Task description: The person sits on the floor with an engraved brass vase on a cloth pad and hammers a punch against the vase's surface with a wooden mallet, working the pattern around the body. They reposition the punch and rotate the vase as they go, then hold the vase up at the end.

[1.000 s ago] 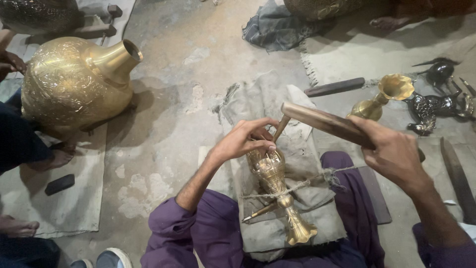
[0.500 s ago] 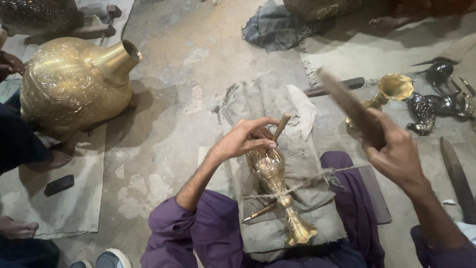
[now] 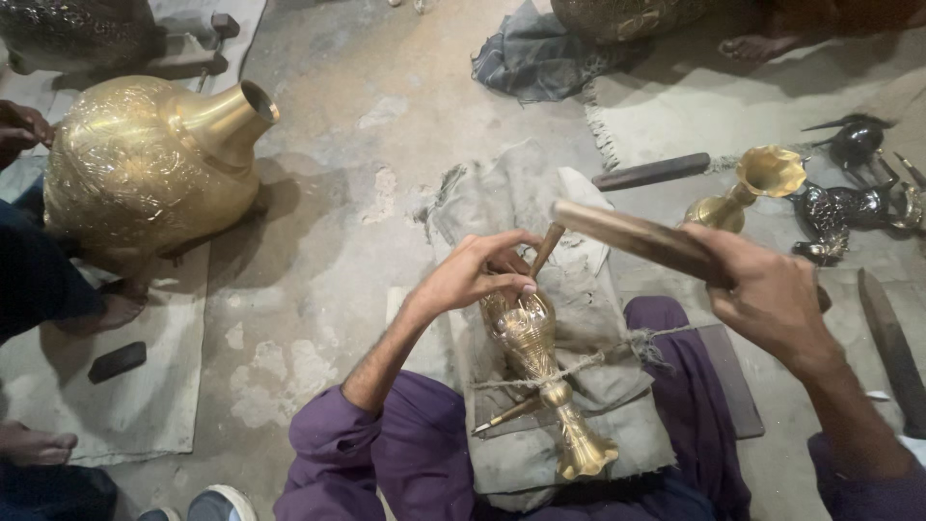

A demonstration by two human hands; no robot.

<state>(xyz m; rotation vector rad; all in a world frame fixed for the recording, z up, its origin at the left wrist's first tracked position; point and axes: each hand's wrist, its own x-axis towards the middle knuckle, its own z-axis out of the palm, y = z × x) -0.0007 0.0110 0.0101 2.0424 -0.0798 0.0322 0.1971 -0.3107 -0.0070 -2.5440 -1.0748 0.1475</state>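
Your left hand (image 3: 477,275) fingers pinched shut round wooden-handled punch (image 3: 543,249), tip on brass vase (image 3: 542,381). Your right hand (image 3: 767,294) clenched on wooden mallet (image 3: 641,239), raised above. Vase lies string-tied on grey cloth pad (image 3: 588,289) across lap.

The left hand (image 3: 477,275) pinches a thin punch (image 3: 545,249) upright against the top of a small engraved brass vase (image 3: 533,352), which lies on a grey cloth pad (image 3: 579,425) across the purple-trousered lap and is bound down with cord (image 3: 588,365). The right hand (image 3: 772,299) grips a flat wooden mallet (image 3: 641,239), its far end poised just above the punch (not quite touching). On the floor (image 3: 386,125), a large brass pot (image 3: 145,164) lies tipped to the left, a second small brass vase (image 3: 748,188) lies to the right near dark metal pieces (image 3: 849,203), and another person's foot (image 3: 39,446) shows at the edge.
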